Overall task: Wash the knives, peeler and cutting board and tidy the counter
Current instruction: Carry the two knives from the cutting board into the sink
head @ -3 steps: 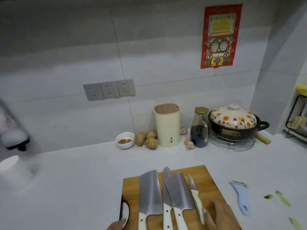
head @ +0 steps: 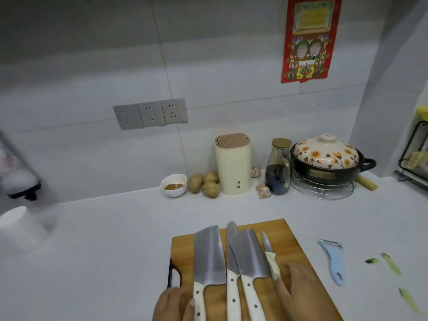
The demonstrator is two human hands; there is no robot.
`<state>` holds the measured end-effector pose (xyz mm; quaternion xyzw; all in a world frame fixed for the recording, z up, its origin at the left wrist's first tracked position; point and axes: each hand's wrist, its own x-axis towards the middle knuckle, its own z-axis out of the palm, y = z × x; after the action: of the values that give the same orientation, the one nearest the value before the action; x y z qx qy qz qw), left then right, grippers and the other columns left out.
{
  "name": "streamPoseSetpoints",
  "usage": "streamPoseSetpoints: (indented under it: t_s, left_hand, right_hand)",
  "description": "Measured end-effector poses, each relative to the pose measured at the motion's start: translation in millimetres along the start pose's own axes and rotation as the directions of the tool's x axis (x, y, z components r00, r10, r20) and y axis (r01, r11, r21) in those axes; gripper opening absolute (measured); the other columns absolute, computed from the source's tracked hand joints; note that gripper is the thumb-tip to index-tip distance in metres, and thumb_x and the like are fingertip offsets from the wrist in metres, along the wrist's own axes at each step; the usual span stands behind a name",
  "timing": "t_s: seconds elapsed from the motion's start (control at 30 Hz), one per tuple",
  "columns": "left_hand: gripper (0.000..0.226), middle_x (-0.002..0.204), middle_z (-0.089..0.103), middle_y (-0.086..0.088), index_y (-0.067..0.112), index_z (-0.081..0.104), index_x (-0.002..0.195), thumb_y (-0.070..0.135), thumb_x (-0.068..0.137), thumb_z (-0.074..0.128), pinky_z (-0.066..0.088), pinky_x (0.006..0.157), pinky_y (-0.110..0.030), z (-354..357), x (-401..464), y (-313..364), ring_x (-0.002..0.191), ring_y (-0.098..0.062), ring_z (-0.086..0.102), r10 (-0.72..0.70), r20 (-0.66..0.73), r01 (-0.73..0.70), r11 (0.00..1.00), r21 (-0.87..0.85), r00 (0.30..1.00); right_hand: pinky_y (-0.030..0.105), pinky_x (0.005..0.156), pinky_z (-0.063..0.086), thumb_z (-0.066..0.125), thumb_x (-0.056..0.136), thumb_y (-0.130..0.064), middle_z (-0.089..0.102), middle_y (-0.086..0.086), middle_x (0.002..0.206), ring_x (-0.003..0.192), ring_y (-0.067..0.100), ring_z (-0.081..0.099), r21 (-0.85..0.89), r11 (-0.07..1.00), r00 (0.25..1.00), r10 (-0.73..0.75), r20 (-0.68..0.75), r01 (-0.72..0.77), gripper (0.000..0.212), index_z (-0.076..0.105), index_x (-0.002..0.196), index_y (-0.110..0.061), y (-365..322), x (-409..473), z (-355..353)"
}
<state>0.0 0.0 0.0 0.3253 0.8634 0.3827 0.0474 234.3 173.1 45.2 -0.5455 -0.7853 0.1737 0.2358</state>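
Four white-handled steel knives [head: 234, 262] lie on the wooden cutting board [head: 287, 239]; left hand [head: 173, 304] and right hand [head: 298, 288] rest flat, grasping nothing. Blades look slick and heavy — best lifted by handles.

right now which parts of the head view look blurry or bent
Head view: the left edge is smeared, so the white cup and the dark-based object above it are soft; wall tile lines bow from the wide lens; the knives, cutting board and peeler read fairly sharp; lighting is dim, flat.
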Motion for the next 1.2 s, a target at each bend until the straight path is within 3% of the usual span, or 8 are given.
streamPoseSetpoints:
  t_s: [0.03,0.13,0.3,0.43,0.63,0.73,0.87,1.2]
  left_hand:
    - [0.037,0.117,0.065,-0.015,0.027,0.062,0.105,0.047,0.076,0.049,0.035,0.087,-0.011,5.4,3.8,17.1,0.098,-0.019,0.062,0.126,0.018,-0.127,0.991,0.029,0.992]
    - [0.043,0.115,0.056,0.0,0.024,0.069,0.091,0.057,0.068,0.054,0.037,0.088,-0.019,7.0,-13.0,45.7,0.106,-0.021,0.057,-0.018,0.207,0.01,0.999,0.042,0.978]
    - [0.042,0.118,0.048,0.007,0.034,0.064,0.084,0.071,0.082,0.043,0.032,0.102,-0.034,11.7,-18.5,88.7,0.118,-0.015,0.038,-0.038,0.315,-0.098,0.909,0.406,0.948]
    - [0.059,0.09,0.058,0.009,0.024,0.06,0.069,0.08,0.073,0.042,0.037,0.091,-0.038,22.3,-17.6,102.8,0.102,-0.015,0.051,-0.078,0.405,-0.142,0.862,0.487,0.911]
    - [0.044,0.069,0.054,0.01,0.024,0.049,0.06,0.067,0.072,0.05,0.044,0.085,-0.035,25.1,-16.8,113.9,0.08,-0.014,0.057,-0.115,0.407,-0.095,0.883,0.461,0.906]
    - [0.038,0.068,0.055,0.01,0.027,0.049,0.066,0.063,0.076,0.054,0.04,0.071,-0.028,16.0,-11.3,117.8,0.07,-0.01,0.053,-0.125,0.384,-0.082,0.874,0.48,0.915]
    - [0.034,0.066,0.052,0.011,0.026,0.057,0.075,0.06,0.074,0.053,0.038,0.077,-0.03,1.5,0.8,102.8,0.067,-0.011,0.052,-0.114,0.299,-0.058,0.858,0.51,0.947]
    - [0.033,0.09,0.058,0.005,0.024,0.051,0.105,0.046,0.08,0.053,0.042,0.056,-0.025,-3.5,3.2,74.5,0.076,-0.015,0.056,-0.099,0.252,-0.016,0.908,0.419,0.963]
  right_hand:
    - [0.021,0.096,0.036,0.048,0.088,-0.054,0.053,-0.009,0.125,0.118,0.009,0.048,-0.028,1.0,0.998,-0.005,0.056,0.007,0.045,0.046,0.127,-0.032,-7.3,-0.1,-3.4]
    - [0.025,0.096,0.035,0.043,0.094,-0.049,0.051,-0.005,0.126,0.118,0.013,0.047,-0.028,0.999,0.992,0.038,0.123,-0.034,0.042,0.043,0.13,-0.028,-11.2,4.0,2.9]
    - [0.028,0.075,0.046,0.045,0.095,-0.04,0.058,-0.002,0.104,0.088,0.012,0.053,-0.024,0.991,0.971,0.13,0.202,-0.128,0.022,0.05,0.106,-0.022,-5.0,16.0,11.6]
    - [0.027,0.066,0.043,0.051,0.092,-0.043,0.059,-0.001,0.094,0.08,0.013,0.054,-0.028,0.991,0.959,0.134,0.25,-0.132,0.025,0.051,0.1,-0.02,-1.5,23.2,20.0]
    - [0.024,0.051,0.031,0.053,0.093,-0.031,0.062,0.006,0.095,0.077,0.018,0.053,-0.023,0.986,0.921,0.161,0.355,-0.163,0.021,0.052,0.099,-0.011,-1.7,31.3,19.3]
    - [0.021,0.048,0.028,0.054,0.092,-0.033,0.06,0.002,0.085,0.071,0.015,0.052,0.039,0.98,0.918,0.168,0.36,-0.195,0.021,0.052,0.089,-0.012,-4.9,28.6,14.2]
    - [0.024,0.054,0.043,0.057,0.09,-0.036,0.062,-0.004,0.073,0.066,0.011,0.058,0.135,0.972,0.915,0.129,0.382,-0.193,0.021,0.057,0.085,-0.016,-23.0,9.6,9.0]
    - [0.022,0.046,0.036,0.047,0.094,-0.032,0.056,-0.002,0.081,0.065,0.012,0.054,0.04,0.993,0.912,0.086,0.402,-0.111,0.019,0.051,0.099,-0.014,-50.0,-10.8,28.2]
